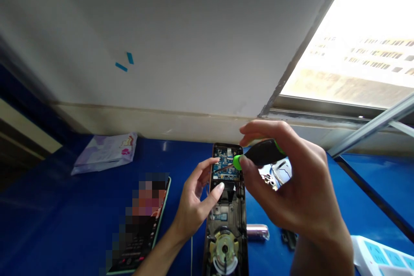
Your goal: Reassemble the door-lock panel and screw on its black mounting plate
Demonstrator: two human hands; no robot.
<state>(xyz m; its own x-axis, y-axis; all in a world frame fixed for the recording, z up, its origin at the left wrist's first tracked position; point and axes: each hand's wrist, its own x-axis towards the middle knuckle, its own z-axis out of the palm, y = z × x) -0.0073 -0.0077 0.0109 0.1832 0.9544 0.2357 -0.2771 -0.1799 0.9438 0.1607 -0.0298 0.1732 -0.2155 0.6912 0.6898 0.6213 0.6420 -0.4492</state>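
Note:
A long dark housing (226, 220), open at the top, lies lengthwise on the blue table. At its far end sits a blue circuit board (226, 168), and nearer to me is a round pale mechanism (224, 250). My left hand (199, 202) grips the housing's left side, thumb on a black part (227, 193) below the board. In my right hand (294, 189) is a black and green screwdriver (263, 153), pinched by the handle. Its shaft points left and its tip is at the board's left edge; whether it sits on a screw is too small to tell.
A phone (142, 224) with its screen lit lies left, and a purple-white packet (106, 153) behind it. Right of the housing are a pinkish cylinder (258, 232), small metal parts (270, 177) and a black piece (289, 239). A white power strip (381, 256) and metal bars (371, 129) stand farther right.

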